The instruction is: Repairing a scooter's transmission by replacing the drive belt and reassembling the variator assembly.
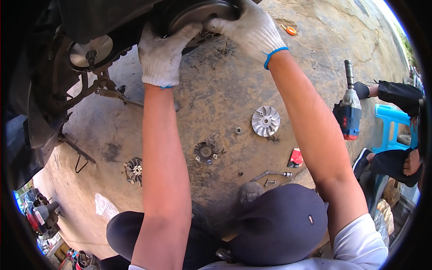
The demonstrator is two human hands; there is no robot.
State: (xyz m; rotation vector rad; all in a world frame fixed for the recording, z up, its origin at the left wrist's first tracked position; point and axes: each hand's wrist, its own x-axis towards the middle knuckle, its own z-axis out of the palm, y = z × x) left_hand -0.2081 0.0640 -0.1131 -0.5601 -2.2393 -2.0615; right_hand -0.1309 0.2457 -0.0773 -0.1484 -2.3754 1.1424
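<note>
White knit covers the left hand (166, 56) and the right hand (249, 33), both raised to a dark round casing (200, 15) on a black machine (108, 18). Measured from the pale finned disc (266, 121) on the stained concrete floor (216, 94), this casing sits farther from the person and to the left. Both thumbs lie along its near rim; the other fingers are partly hidden, so I cannot tell how closed either grip is. A bright metal plate (91, 51) shows on the machine, well left of the finned disc and farther out.

Just left of that disc is a small metal ring (238, 130); left and nearer the person lie a dark round plate (205, 153) and, well apart, a second finned part (133, 171). Nearer the person and to its right is a red box (295, 157); a jointed wrench (272, 173) lies nearer still. To its right is an impact driver (350, 112), and beyond that, a blue stool (387, 126).
</note>
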